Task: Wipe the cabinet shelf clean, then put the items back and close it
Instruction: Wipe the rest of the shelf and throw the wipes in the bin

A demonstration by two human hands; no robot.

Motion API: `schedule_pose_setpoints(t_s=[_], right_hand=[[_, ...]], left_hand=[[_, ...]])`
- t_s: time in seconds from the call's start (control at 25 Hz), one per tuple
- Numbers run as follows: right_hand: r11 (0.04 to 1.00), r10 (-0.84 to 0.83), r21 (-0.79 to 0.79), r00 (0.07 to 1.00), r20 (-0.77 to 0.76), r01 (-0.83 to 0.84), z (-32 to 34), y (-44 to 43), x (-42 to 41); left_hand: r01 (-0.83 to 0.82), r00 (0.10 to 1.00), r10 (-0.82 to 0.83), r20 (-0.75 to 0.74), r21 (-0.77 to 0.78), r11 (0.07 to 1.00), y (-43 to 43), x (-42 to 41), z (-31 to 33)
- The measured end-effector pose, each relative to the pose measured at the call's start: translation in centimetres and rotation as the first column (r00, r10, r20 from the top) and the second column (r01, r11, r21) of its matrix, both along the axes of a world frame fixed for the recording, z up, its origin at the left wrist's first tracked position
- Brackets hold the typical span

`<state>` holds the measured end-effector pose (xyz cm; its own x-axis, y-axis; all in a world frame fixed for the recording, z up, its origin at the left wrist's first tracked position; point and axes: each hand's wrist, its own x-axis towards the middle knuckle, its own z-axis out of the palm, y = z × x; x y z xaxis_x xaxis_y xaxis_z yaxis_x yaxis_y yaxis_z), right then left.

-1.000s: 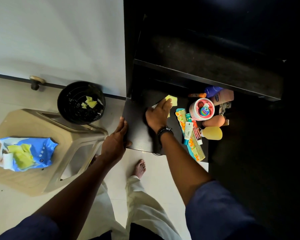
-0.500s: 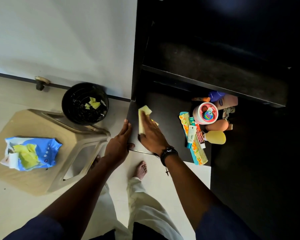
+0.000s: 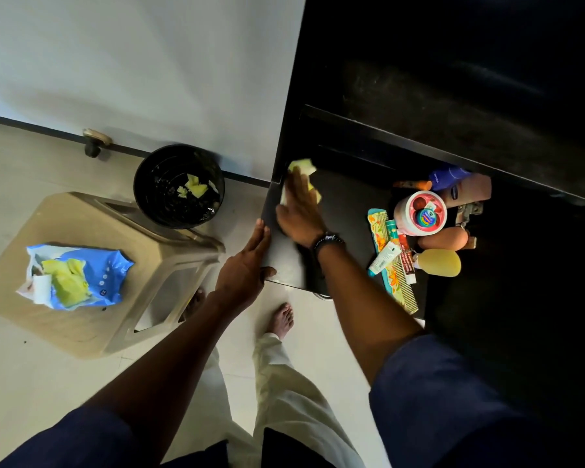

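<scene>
We're mid-wipe, so stage 1 of 3. Our right hand [image 3: 298, 214] lies flat on a yellow wipe [image 3: 301, 167], fingers straight, pressing it onto the far-left corner of the dark shelf [image 3: 345, 211]. There's no closed grip there, just palm & fingers pushing down. Our left hand [image 3: 245, 265] braces the shelf's near-left corner, fingers straight along the side edge, thumb at the front edge. Its grip is apart, nothing held.

Prob. done or in hand: the shelf's left part, where the wipe is working. Left to do: the right part, where the items sit bunched, i.e. comb [image 3: 395, 282], tube [image 3: 384, 258], pink-lidded jar [image 3: 419, 212], yellow bottle [image 3: 441, 263], blue bottle [image 3: 450, 175], plus others too dark to name. We judge those need shifting to wipe beneath, then arranging back, then closing up.

The shelf looks matte black w/ a pale sheen near the front edge. Dirt or wet streaks can't be told in this light. Yellow scraps lie in the black bin [image 3: 178, 187], & the wipes pack [image 3: 75, 275] sits on the beige stool [image 3: 92, 319].
</scene>
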<state>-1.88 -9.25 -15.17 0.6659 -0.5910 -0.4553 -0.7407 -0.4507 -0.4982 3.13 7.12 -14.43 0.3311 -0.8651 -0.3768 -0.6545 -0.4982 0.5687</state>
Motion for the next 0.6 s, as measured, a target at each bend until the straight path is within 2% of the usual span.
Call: schedule_pose_setpoints(t_s=[0.08,0.2,0.32,0.4,0.52,0.6], right_hand=[[0.994,0.107,-0.037,0.993,0.039,-0.106,0.1,4.8,-2.4],[0.958,0.267,-0.123,0.962,0.054,-0.259,0.8,10.6,-8.3],[0.900,0.404,-0.182,0.915,0.011,-0.396,0.5,10.0,-11.5],[0.912,0.349,-0.216,0.937,-0.033,-0.348,0.1,7.0,-9.0],[0.969,0.124,-0.201,0.987,-0.098,-0.141,-0.2,2.9,-2.3],[0.987,0.009,-0.156,0.996,-0.093,-0.024,-0.2,3.1,0.1]], left_hand=[[-0.042,0.999,0.042,0.002,-0.045,0.998,0.6,0.2,0.2],[-0.259,0.966,0.256,-0.047,-0.068,0.964,2.6,0.0,0.4],[-0.277,0.960,0.273,-0.067,-0.061,0.959,4.5,-0.5,0.2],[-0.286,0.955,0.283,-0.089,-0.023,0.958,4.9,-0.5,0.0],[-0.319,0.940,0.319,-0.124,0.023,0.948,5.1,0.0,-0.2],[-0.356,0.925,0.356,-0.134,0.024,0.934,4.8,0.4,0.0]])
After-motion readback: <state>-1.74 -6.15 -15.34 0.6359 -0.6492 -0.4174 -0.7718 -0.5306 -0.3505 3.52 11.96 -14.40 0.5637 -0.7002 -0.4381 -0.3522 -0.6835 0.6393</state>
